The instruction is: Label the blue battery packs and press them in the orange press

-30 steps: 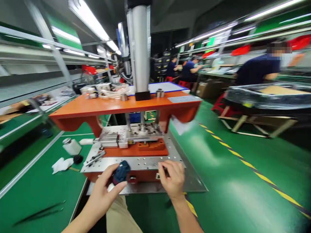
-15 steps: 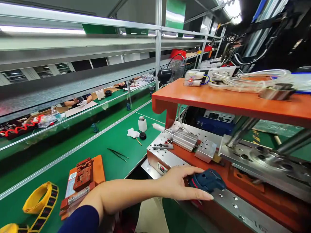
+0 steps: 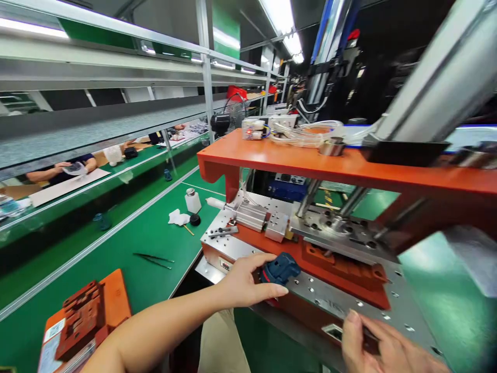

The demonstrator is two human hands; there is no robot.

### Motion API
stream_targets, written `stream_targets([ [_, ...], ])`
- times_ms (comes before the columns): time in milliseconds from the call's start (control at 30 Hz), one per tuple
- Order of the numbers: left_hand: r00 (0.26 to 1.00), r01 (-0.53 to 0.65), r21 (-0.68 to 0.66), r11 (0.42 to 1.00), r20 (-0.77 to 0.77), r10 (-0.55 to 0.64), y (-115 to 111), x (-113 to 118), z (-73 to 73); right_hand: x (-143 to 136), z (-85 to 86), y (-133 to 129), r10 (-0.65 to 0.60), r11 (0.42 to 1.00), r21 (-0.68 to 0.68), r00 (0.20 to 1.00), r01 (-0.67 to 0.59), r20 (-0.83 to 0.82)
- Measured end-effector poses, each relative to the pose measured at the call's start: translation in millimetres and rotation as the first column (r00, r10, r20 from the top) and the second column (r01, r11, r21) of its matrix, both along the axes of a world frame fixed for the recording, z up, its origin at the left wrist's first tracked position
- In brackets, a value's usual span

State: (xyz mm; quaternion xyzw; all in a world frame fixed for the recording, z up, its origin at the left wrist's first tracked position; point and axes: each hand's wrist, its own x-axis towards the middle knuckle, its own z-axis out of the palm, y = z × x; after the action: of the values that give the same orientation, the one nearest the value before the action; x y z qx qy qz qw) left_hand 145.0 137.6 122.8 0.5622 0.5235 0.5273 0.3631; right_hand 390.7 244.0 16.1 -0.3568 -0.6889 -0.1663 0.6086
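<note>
My left hand (image 3: 252,282) reaches across the front of the press and grips a dark blue plastic housing (image 3: 282,268) with a red accent, thumb at the near side and fingers behind. The housing is at the front edge of the machine's metal base plate (image 3: 330,300). At lower right, my right hand (image 3: 384,344) is by the front edge of the base, beside a rectangular panel (image 3: 333,331). Its fingers are curled; what they hold, if anything, is hidden. Behind the hands lies an orange fixture block (image 3: 345,267) under the press's steel plate (image 3: 334,233).
On the green bench left are tweezers (image 3: 153,259), an orange-brown fixture (image 3: 83,316), a white bottle (image 3: 193,201), a black cap (image 3: 194,220) and white tissue (image 3: 178,217). The orange upper plate (image 3: 240,153) overhangs the base. A co-worker's hands (image 3: 64,168) show across the line.
The view has swung to the right. My right hand has come into view at lower right. My left hand keeps hold of the blue housing at the machine's front edge.
</note>
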Motion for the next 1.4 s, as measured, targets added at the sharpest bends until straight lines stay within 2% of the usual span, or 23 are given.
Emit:
stream_targets([
  [100, 1.0, -0.008, -0.059, 0.998, 0.019, 0.009, 0, 0, -0.9, -8, 14.1, -11, -0.074, 0.993, 0.092, 0.994, 0.067, 0.074],
  [300, 1.0, -0.001, -0.056, 0.998, 0.03, 0.003, 1, -1, -5.8, -10, 19.9, -16, -0.044, 0.999, -0.004, 0.998, 0.044, 0.047],
  [500, 0.994, -0.105, -0.091, 0.99, -0.025, 0.103, 3, -1, -13.6, -13, 27.1, -27, -0.001, 0.991, -0.134, 1.0, 0.0, -0.009],
  [667, 0.984, -0.168, -0.105, 0.98, 0.033, 0.173, 4, 5, -11.6, -16, 33.9, -31, 0.007, 0.986, -0.166, 0.998, -0.018, -0.063],
  [867, 0.983, -0.18, -0.134, 0.975, -0.002, 0.181, 3, 7, -8.3, -17, 34.4, -32, 0.023, 0.985, -0.168, 0.995, -0.039, -0.095],
  [1167, 0.987, -0.159, -0.161, 0.974, -0.061, 0.151, 6, -4, -22.1, -18, 31.6, -30, 0.023, 0.99, -0.132, 0.993, -0.039, -0.119],
  [1400, 0.981, -0.189, -0.145, 0.971, -0.069, 0.18, 3, 2, -18.3, -18, 30.7, -30, 0.023, 0.99, -0.135, 0.993, -0.039, -0.119],
])
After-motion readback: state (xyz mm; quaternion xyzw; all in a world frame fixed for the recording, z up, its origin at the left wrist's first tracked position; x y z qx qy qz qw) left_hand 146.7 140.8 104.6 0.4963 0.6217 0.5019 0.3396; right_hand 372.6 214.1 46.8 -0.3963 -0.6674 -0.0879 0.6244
